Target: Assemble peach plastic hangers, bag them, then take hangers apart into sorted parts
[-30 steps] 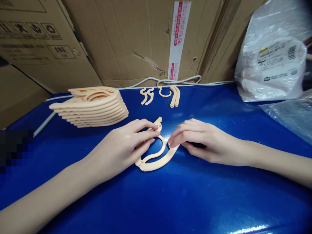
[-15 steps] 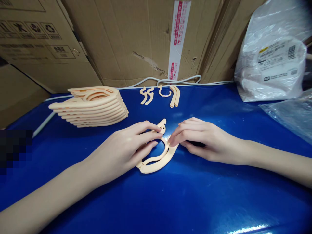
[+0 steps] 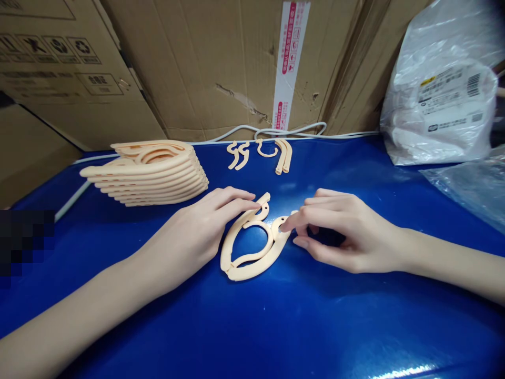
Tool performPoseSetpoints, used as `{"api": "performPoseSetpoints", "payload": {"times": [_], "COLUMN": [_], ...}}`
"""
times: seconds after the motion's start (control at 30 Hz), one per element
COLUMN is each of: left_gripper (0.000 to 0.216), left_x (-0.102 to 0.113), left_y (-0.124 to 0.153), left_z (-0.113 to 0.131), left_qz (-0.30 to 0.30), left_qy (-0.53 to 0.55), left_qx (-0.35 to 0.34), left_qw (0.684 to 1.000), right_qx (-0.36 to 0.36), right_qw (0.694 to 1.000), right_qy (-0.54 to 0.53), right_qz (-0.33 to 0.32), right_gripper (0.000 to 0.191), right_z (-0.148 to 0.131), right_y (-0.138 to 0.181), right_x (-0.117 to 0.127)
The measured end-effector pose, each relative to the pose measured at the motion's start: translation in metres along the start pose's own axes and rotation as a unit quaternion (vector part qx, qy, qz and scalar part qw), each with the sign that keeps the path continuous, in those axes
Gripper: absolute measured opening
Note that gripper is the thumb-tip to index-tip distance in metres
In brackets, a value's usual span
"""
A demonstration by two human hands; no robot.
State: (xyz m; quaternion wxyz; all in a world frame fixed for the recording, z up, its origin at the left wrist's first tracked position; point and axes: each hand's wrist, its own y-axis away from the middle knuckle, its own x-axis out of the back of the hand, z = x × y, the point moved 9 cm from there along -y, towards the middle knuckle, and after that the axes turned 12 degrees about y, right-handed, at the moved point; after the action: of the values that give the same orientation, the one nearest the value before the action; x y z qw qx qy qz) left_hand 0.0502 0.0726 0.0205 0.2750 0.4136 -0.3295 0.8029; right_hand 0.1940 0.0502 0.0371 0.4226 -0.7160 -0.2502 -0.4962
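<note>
A cream plastic folding hanger [image 3: 258,267] lies flat on the blue table in front of me, its two arms bent into a leaf-like outline around the curved hook. Stretched fingers of my left hand [image 3: 193,229] rest on the upper part of its left arm, without wrapping round it. On the other side, the index fingertip of my right hand [image 3: 347,231] touches the upper end of the right arm, near a small hole. The right thumb stands apart from the hanger, and a gap shows between thumb and fingers.
A stack of folded cream hangers [image 3: 158,184] sits at the left. Loose curved pieces [image 3: 241,157], a hook [image 3: 268,152] and two straight arms [image 3: 284,157] lie at the back. Behind run a white cable [image 3: 347,135] and cardboard boxes [image 3: 221,63]; a plastic bag [image 3: 437,116] stands right.
My left hand has drawn back to the left, uncovering the hanger's left arm. My right fingers have lifted and spread, and the right arm's holed end now shows.
</note>
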Motion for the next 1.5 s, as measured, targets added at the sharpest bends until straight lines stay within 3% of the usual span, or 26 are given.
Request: {"api": "performPoseSetpoints", "payload": {"times": [0.23,0.37,0.53,0.77,1.03,1.3,1.4,1.5], "left_gripper": [0.039,0.040,0.044,0.042,0.049,0.065,0.066,0.066], "left_x": [-0.003,0.000,0.000,0.001,0.000,-0.004,-0.005,0.000], "left_y": [0.001,-0.001,-0.001,0.000,-0.002,0.003,0.003,0.001], "left_z": [0.000,0.002,0.006,0.000,0.002,0.002,0.003,0.007], "left_qz": [-0.008,0.013,0.022,0.018,0.014,-0.003,-0.009,-0.003], "left_qy": [0.004,-0.012,-0.024,-0.027,-0.015,-0.020,-0.014,-0.025], "left_qx": [-0.010,-0.008,-0.011,0.006,0.004,0.008,-0.001,-0.010], "left_qw": [1.000,1.000,0.999,0.999,1.000,1.000,1.000,1.000], "right_qx": [-0.034,-0.068,-0.055,-0.067,-0.045,-0.004,-0.009,-0.059], "right_qw": [0.998,0.995,0.997,0.991,0.996,0.998,0.998,0.997], "right_qy": [0.048,0.075,0.056,0.119,0.080,0.017,0.005,-0.033], "right_qz": [0.022,0.007,-0.015,0.009,-0.023,-0.059,-0.063,-0.033], "right_gripper": [0.019,0.033,0.063,0.084,0.065,0.070,0.068,0.063], "right_z": [0.006,0.015,0.016,0.011,0.017,0.018,0.019,0.028], "right_y": [0.000,0.000,0.000,0.000,0.000,0.002,0.002,0.001], "right_x": [0.001,-0.003,-0.012,-0.009,-0.012,-0.016,-0.017,-0.011]}}
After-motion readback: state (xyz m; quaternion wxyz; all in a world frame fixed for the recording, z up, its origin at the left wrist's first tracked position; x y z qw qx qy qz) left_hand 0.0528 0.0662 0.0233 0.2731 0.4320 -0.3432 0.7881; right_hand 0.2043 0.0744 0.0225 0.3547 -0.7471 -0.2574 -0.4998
